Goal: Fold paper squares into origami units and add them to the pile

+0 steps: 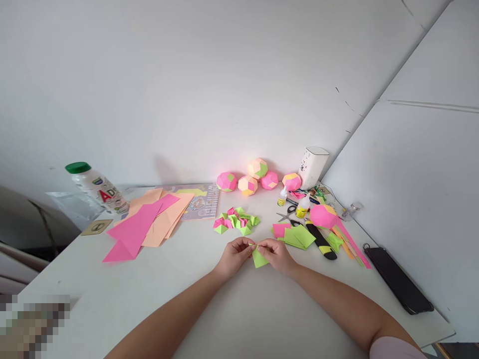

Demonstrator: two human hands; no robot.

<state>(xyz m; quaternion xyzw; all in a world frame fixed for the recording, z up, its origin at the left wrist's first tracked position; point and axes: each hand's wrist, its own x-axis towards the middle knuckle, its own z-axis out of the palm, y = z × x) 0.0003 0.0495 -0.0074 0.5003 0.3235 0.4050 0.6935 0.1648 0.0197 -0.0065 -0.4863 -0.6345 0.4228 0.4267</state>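
Observation:
My left hand and my right hand meet over the white table, both pinching the top edge of a small green paper square. The paper hangs down between my fingers, partly folded. Just beyond my hands lies a heap of small folded green and pink paper pieces. More green and pink squares lie by my right hand.
Pink and orange paper sheets lie at left beside a tipped bottle. Several paper balls stand at the wall, with glue bottles, scissors, a black-yellow cutter, a white box and a phone at right.

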